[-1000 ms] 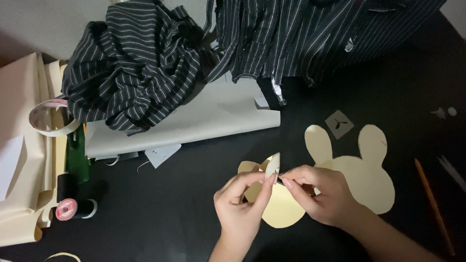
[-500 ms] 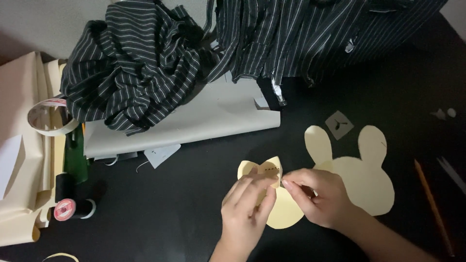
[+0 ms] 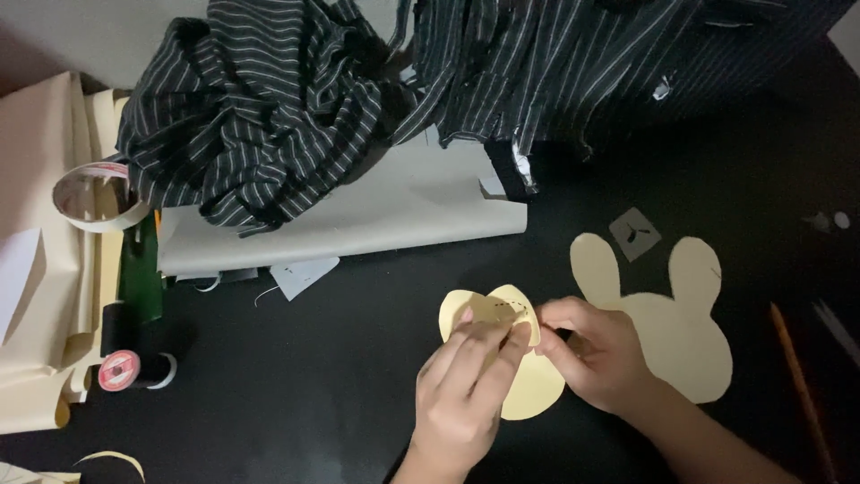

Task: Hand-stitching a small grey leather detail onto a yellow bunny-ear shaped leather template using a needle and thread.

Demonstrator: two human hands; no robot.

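Note:
A small pale-yellow rounded paper cutout [image 3: 532,387] lies on the black surface, with a dashed line drawn near its top edge. My left hand [image 3: 463,399] presses its fingers down on the upper part of the cutout. Beside it, my right hand [image 3: 598,354] pinches the cutout's right edge. A larger pale-yellow rabbit-head shape [image 3: 683,332] with two ears lies flat just right of my right hand, partly under it.
Striped black fabric [image 3: 269,108] is heaped at the back over a grey paper sheet [image 3: 394,215]. A tape roll [image 3: 90,197], a black thread spool [image 3: 121,367] and cream paper [image 3: 36,305] sit left. A pencil [image 3: 797,385] lies right, near a small grey scrap [image 3: 634,233].
My left hand let the cutout's upper flap down and now presses flat on it; a second ago it held the flap raised. My right hand stayed at the right edge.

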